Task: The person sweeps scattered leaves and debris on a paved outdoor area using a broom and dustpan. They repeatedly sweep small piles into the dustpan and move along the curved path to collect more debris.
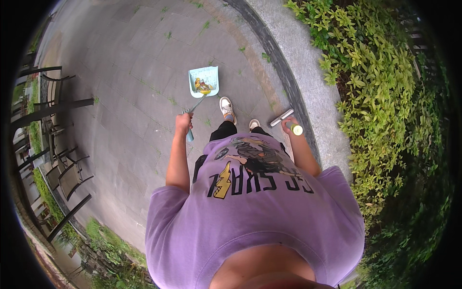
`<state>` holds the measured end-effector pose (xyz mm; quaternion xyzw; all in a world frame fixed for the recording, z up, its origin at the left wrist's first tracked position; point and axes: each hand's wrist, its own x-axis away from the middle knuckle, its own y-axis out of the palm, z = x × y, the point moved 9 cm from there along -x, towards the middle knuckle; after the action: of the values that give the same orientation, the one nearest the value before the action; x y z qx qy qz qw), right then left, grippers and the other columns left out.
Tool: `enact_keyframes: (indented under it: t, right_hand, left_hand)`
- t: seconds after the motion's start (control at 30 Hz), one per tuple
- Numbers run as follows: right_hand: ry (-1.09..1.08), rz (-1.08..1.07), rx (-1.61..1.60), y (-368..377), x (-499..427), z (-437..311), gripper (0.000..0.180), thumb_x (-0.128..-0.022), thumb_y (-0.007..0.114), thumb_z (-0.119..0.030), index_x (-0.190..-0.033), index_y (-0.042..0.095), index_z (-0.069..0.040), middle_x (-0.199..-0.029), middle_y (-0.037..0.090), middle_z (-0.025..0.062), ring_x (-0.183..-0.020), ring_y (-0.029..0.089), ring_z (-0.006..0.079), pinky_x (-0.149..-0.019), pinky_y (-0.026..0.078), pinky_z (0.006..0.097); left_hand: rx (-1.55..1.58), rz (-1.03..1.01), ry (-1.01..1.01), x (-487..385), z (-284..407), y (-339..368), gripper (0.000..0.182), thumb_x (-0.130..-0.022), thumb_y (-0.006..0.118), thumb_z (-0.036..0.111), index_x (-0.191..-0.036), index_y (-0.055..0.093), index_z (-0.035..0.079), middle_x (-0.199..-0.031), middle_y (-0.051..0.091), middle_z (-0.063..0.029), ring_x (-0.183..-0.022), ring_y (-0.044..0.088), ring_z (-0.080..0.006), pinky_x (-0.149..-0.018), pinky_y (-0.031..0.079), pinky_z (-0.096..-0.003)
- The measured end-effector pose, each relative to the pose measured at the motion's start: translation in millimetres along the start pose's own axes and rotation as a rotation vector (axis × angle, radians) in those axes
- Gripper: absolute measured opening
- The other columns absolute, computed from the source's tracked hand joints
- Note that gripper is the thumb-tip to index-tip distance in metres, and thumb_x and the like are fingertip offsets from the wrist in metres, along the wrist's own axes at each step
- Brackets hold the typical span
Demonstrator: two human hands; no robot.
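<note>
My left hand (184,122) is closed around the handle of a light-blue long-handled dustpan (193,74), whose pan is ahead of my shoes. Yellow and brown debris, apparently dry leaves, lies in the pan near its toothed rear edge. At the right, my right hand (290,125) grips a long-handled tool (297,130) with a yellow-green handle end pointing up towards the camera. A narrow pale bar, perhaps this tool's head (282,117), shows beside the hand; its link to the handle is hidden.
Grey paving (144,72) with small weeds in its joints spreads ahead and left. On the right run a dark stone strip, a pale stone kerb (314,72) and a leafy hedge (379,90). Outdoor chairs (70,178) and dark posts (54,112) stand at the far left.
</note>
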<state>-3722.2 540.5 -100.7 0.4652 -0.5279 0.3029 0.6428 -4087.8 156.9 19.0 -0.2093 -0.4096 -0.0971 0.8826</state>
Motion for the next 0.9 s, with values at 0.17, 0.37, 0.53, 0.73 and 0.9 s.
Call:
enact_keyframes:
  t: [0.17,0.37,0.53,0.73,0.9]
  right_hand:
    - [0.163,-0.021,-0.025,58,-3,32,0.015,-0.082,0.047,-0.003,-0.073,0.036,-0.006,-0.062,0.038,0.0030,-0.046,0.039,0.0130,-0.039,0.044,0.0214]
    - [0.000,0.143,-0.231,97,-35,51,0.008,-0.088,0.043,-0.008,-0.083,0.043,-0.002,-0.066,0.044,0.0057,-0.048,0.045,0.0151,-0.041,0.046,0.0220]
    - [0.155,-0.145,-0.643,150,-45,60,0.017,-0.076,0.035,-0.004,-0.090,0.044,0.002,-0.083,0.052,0.0137,-0.069,0.053,0.0224,-0.066,0.048,0.0342]
    - [0.481,-0.407,-0.698,216,-93,73,0.031,-0.088,0.039,-0.025,-0.099,0.055,-0.001,-0.093,0.060,0.0134,-0.089,0.058,0.0262,-0.070,0.052,0.0354]
    - [0.027,0.069,-0.007,281,-152,51,0.029,-0.091,0.036,-0.025,-0.096,0.057,-0.007,-0.088,0.062,0.0102,-0.087,0.059,0.0230,-0.080,0.049,0.0330]
  left_hand:
    - [0.019,-0.071,-0.057,-61,43,-18,0.018,-0.074,0.061,0.010,-0.064,0.051,-0.002,-0.052,0.043,-0.0041,-0.038,0.039,-0.0141,-0.035,0.033,-0.0303]
    - [-0.078,-0.136,-0.047,-109,105,-26,0.018,-0.075,0.060,0.012,-0.070,0.053,-0.003,-0.054,0.043,-0.0040,-0.039,0.038,-0.0135,-0.036,0.033,-0.0307]
    - [-0.106,-0.164,-0.040,-143,159,-6,0.019,-0.073,0.062,0.012,-0.067,0.053,-0.003,-0.055,0.044,-0.0053,-0.039,0.038,-0.0142,-0.035,0.033,-0.0308]
    - [-0.172,-0.174,-0.025,-200,235,8,0.018,-0.072,0.061,0.011,-0.066,0.053,-0.003,-0.052,0.043,-0.0044,-0.038,0.038,-0.0139,-0.035,0.031,-0.0298]
    - [-0.234,-0.158,-0.026,-227,299,24,0.019,-0.073,0.061,0.012,-0.064,0.053,-0.003,-0.050,0.043,-0.0045,-0.037,0.040,-0.0143,-0.035,0.033,-0.0311]
